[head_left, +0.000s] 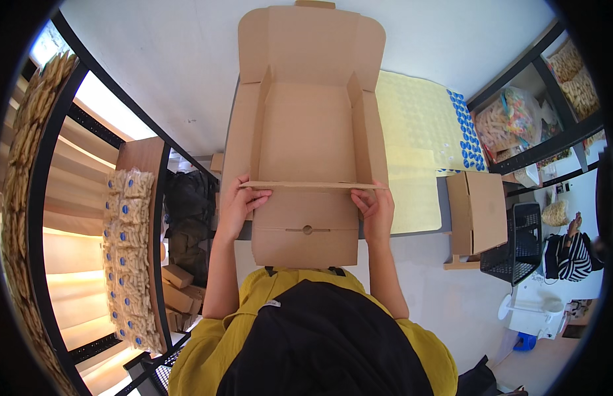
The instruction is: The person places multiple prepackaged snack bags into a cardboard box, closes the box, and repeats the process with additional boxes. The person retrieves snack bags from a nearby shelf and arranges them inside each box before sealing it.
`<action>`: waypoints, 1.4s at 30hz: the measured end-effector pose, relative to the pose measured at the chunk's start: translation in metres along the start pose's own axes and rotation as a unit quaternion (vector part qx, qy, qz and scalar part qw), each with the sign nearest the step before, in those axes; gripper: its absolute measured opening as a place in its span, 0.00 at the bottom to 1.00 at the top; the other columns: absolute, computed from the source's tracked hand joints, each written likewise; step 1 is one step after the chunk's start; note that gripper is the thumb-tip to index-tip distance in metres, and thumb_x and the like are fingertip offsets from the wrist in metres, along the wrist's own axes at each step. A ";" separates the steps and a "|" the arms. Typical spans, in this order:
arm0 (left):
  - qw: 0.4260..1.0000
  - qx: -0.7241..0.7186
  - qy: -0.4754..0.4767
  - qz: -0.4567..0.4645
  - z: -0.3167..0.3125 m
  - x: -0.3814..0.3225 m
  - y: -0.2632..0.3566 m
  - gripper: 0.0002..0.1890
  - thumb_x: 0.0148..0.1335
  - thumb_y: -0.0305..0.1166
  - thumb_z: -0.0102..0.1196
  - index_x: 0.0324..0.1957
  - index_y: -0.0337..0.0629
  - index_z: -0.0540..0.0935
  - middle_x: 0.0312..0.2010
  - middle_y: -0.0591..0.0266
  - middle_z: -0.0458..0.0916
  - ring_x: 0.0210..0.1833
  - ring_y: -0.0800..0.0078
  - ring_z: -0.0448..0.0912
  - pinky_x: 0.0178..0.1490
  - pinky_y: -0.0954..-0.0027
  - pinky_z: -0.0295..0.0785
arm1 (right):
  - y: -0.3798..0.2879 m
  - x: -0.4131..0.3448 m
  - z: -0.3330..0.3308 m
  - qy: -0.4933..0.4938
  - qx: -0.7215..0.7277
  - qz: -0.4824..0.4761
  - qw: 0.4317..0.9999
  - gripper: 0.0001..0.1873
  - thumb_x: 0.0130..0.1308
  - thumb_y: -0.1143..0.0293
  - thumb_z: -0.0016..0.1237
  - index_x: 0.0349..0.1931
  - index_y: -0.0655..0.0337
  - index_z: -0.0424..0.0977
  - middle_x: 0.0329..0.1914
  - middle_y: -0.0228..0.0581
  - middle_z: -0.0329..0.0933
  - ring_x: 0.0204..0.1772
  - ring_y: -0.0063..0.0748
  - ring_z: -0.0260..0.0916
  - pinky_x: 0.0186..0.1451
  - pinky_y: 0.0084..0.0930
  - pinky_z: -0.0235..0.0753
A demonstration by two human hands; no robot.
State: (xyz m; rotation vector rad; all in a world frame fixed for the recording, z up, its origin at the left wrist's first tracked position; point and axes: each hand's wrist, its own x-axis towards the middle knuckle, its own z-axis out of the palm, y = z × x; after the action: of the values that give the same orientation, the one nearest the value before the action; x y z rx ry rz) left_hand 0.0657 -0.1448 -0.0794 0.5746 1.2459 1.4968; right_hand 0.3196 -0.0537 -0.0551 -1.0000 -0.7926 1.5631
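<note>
A brown cardboard mailer box [306, 133] lies partly folded before me, its lid raised at the far end and its side walls standing. Across its near end runs an upright wall seen edge-on. My left hand [244, 203] pinches the left end of that wall between thumb and fingers. At its right end, my right hand [376, 200] grips in the same way. A flap with a small round cut-out reaches from the wall towards my body.
Yellow sheets [410, 193] with blue round stickers lie right of the box. Beyond them are a closed carton [484, 213] and a black plastic crate [522, 247]. Shelves with bagged snacks [131, 257] stand at left. Another person in striped clothing [573, 257] is at far right.
</note>
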 end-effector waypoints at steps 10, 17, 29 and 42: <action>0.987 0.075 0.055 0.128 0.007 -0.005 -0.015 0.05 0.65 0.26 0.46 0.41 0.36 0.68 0.34 0.60 0.75 0.37 0.76 0.76 0.36 0.77 0.74 | 0.008 0.020 -0.006 0.014 -0.360 -0.200 0.911 0.12 0.66 0.67 0.44 0.41 0.67 0.70 0.41 0.43 0.72 0.35 0.29 0.70 0.38 0.26 0.69; 0.964 0.127 0.112 0.206 0.005 -0.002 -0.032 0.06 0.61 0.25 0.53 0.36 0.38 0.69 0.31 0.63 0.73 0.33 0.79 0.75 0.28 0.79 0.73 | -0.028 0.020 0.028 -0.117 -0.602 -0.478 0.629 0.15 0.57 0.67 0.51 0.45 0.60 0.73 0.46 0.42 0.72 0.49 0.41 0.69 0.58 0.40 0.63; 0.889 0.290 0.185 0.304 0.004 -0.003 -0.026 0.05 0.56 0.24 0.58 0.30 0.36 0.74 0.32 0.59 0.74 0.31 0.74 0.75 0.26 0.77 0.72 | -0.016 0.028 0.063 -0.308 -0.701 -0.250 0.592 0.11 0.50 0.68 0.51 0.34 0.60 0.78 0.29 0.46 0.77 0.37 0.48 0.75 0.42 0.40 0.74; 0.938 0.250 0.066 0.229 -0.002 -0.035 -0.004 0.10 0.58 0.25 0.55 0.41 0.35 0.74 0.39 0.59 0.76 0.40 0.72 0.77 0.41 0.72 0.74 | -0.015 0.038 0.098 -0.410 -0.724 -0.139 0.537 0.18 0.47 0.73 0.52 0.42 0.60 0.78 0.41 0.50 0.76 0.49 0.49 0.71 0.53 0.39 0.70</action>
State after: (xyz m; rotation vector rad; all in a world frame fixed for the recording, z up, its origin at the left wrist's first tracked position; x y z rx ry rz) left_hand 0.0771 -0.1780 -0.0750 1.1805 1.6982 1.6112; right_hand 0.2345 -0.0128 -0.0077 -0.9680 -3.0440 0.6863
